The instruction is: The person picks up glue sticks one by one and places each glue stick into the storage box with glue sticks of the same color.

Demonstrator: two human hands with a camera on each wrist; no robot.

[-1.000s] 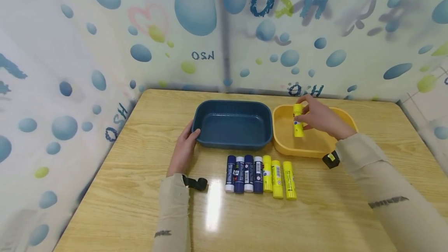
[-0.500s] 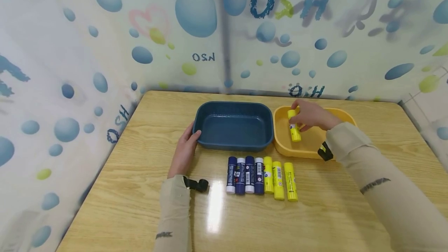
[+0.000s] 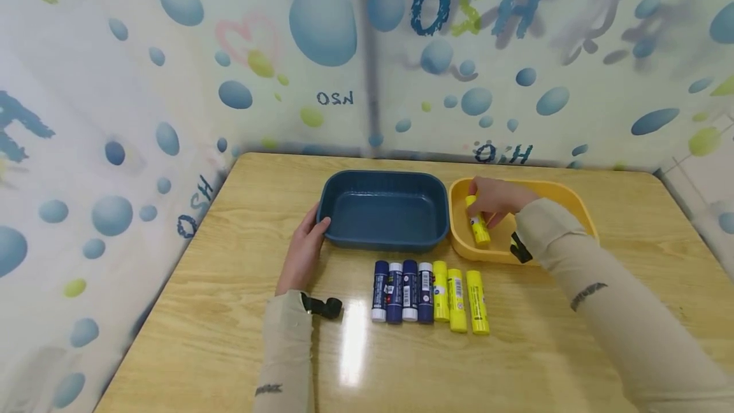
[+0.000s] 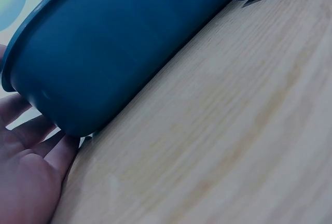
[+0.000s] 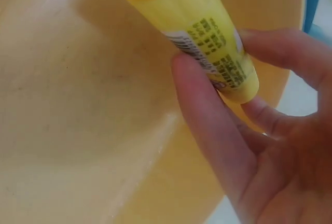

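My right hand (image 3: 497,199) pinches a yellow glue stick (image 3: 478,225) between thumb and fingers, low inside the yellow tray (image 3: 573,199). In the right wrist view this glue stick (image 5: 207,42) is tilted, with one hollow end toward the top. My left hand (image 3: 302,250) holds the left end of the dark blue tray (image 3: 384,244), thumb over its near corner. The left wrist view has the fingers (image 4: 33,130) against the tray's outer wall (image 4: 104,63). On the table, blue-and-white glue sticks (image 3: 402,292) and yellow glue sticks (image 3: 457,301) lie side by side.
The two trays stand touching near the back of the wooden table (image 3: 229,311). A patterned curtain (image 3: 258,81) hangs behind it. Both wrists carry small black cameras, the left camera (image 3: 323,306) hovering above the table left of the glue sticks.
My right hand has moved down and to the left, lowering the yellow glue stick into the yellow tray. My left hand has stayed on the blue tray.
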